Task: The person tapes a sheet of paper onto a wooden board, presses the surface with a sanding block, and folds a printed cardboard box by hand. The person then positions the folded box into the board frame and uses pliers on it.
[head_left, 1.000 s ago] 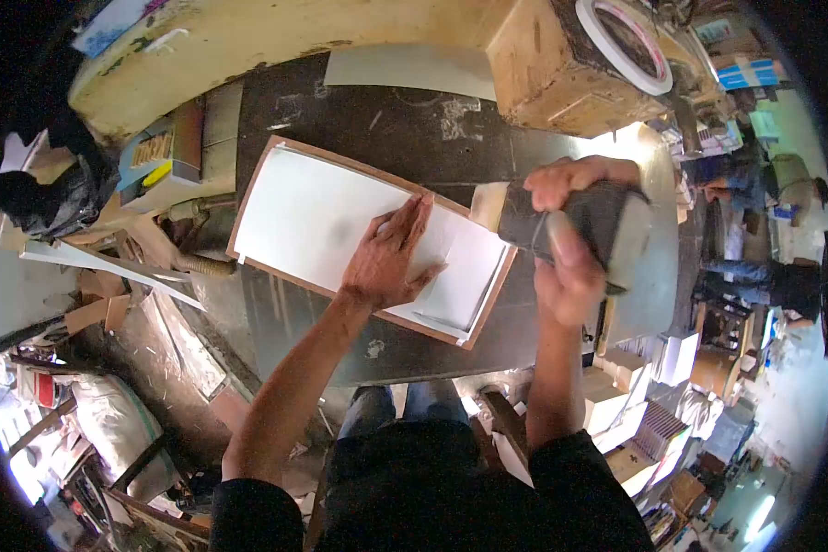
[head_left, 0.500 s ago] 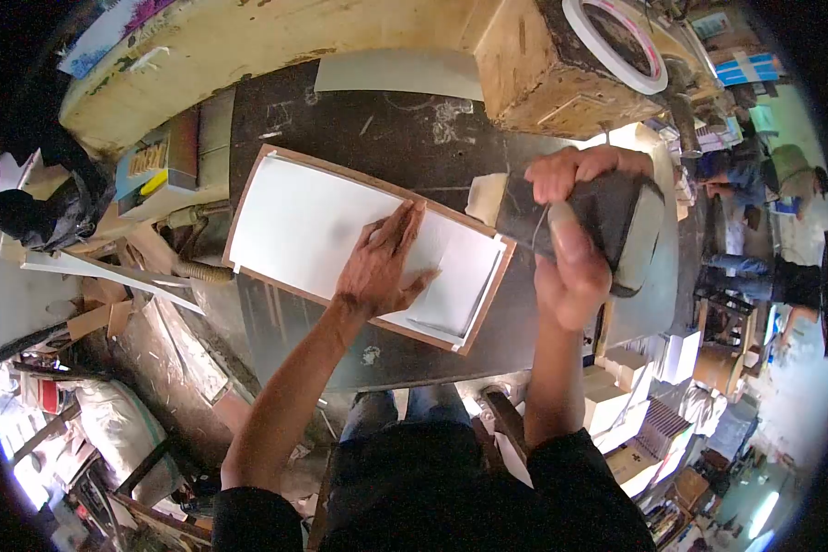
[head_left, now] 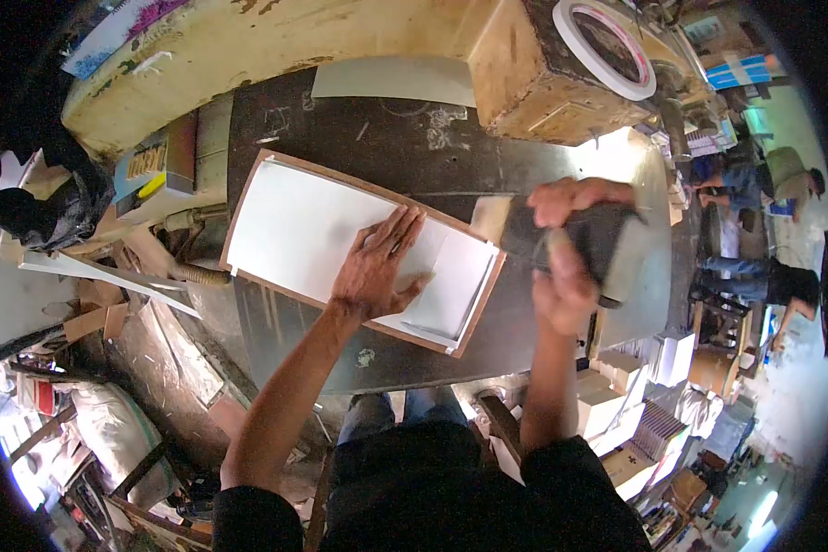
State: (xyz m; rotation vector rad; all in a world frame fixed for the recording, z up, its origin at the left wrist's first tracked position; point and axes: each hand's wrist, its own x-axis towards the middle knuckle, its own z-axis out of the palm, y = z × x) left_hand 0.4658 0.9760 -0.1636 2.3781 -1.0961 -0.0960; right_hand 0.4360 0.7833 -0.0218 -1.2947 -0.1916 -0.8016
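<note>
A white sheet (head_left: 290, 216) lies on a brown-edged board (head_left: 483, 294), with small white strips at its corners. My left hand (head_left: 377, 262) rests flat on the sheet, fingers stretched. Right of the board, my right hand (head_left: 564, 290) is raised and smeared by motion. Its fingers look curled; anything inside them is hidden. Just above it is another person's hand (head_left: 566, 198), closed, reaching in from the right. Beside both hands is a blurred dark object (head_left: 607, 235) with a greyish edge; I cannot tell its kind. A small cream piece (head_left: 490, 219) lies near the board.
The dark table (head_left: 331, 124) carries a pale strip of sheet (head_left: 396, 81) at the back. A roll of white tape (head_left: 561, 18) sits on a worn wooden block (head_left: 534, 97). Boxes (head_left: 616, 373) and stacked goods stand at the right, with people (head_left: 764, 276) farther off.
My right hand and the other person's hand have shifted slightly, with the dark object. My left hand stays flat on the sheet. The whole view has moved a little.
</note>
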